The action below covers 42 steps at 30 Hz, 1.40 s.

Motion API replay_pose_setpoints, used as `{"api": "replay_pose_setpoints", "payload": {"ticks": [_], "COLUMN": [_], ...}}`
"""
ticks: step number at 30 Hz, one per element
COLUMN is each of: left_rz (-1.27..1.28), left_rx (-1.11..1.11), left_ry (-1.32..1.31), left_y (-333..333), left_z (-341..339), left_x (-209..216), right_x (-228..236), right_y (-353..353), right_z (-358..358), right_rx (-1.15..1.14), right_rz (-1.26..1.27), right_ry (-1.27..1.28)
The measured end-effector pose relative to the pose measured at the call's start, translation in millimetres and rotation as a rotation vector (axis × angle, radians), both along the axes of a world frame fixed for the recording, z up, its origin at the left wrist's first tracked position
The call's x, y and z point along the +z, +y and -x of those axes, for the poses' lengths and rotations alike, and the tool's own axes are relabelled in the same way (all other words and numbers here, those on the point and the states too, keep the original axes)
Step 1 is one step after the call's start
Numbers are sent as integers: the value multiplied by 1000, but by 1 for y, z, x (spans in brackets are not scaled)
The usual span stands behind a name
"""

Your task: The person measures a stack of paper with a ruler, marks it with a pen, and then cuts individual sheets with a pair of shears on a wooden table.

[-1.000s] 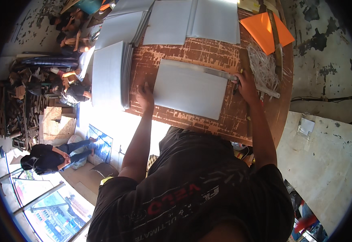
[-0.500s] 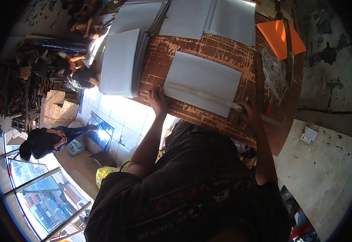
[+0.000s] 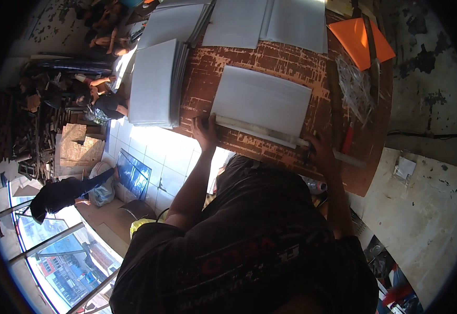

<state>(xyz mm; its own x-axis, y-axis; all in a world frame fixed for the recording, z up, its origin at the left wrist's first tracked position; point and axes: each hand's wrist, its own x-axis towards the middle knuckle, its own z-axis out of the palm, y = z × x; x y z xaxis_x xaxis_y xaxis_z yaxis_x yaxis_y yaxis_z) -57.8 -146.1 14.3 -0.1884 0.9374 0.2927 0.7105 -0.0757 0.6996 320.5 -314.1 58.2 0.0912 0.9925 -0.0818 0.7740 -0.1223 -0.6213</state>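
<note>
Your left hand (image 3: 205, 132) presses down left end of long pale straightedge strip (image 3: 270, 134); right hand (image 3: 320, 152) grip closed on its right part. Strip lies along near edge of white rectangular sheet (image 3: 262, 99), flat on worn brown wooden counter (image 3: 270, 57). Orange sheet (image 3: 360, 42) far right.

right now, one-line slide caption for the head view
Person's left hand pins a long straightedge across a white sheet on a worn brown table, right hand at its other end.

white sheet (image 3: 262, 99), orange card (image 3: 360, 39), brown worn table (image 3: 291, 63)
</note>
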Motion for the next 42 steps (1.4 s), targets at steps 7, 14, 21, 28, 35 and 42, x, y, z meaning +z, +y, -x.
{"api": "replay_pose_setpoints", "payload": {"ticks": [7,14,21,28,35,42], "left_rz": [38,-18,-84,-60,-44,-15], "left_rx": [22,1,7,-7,-22,-14], "left_ry": [-6,35,117,80,110,127], "left_y": [-2,0,-1,3,3,4], "left_z": [2,0,2,0,3,1], "left_x": [-2,-9,-6,-18,-23,-23], "right_x": [-3,-14,-9,-19,6,21], "right_y": [-6,-7,-2,-1,-5,1], "right_z": [-7,-6,-1,-5,2,19], "right_rx": [26,10,5,117,-85,-352], "right_rz": [0,-14,-13,-145,-183,-219], "right_ry": [10,-32,2,-130,75,540]}}
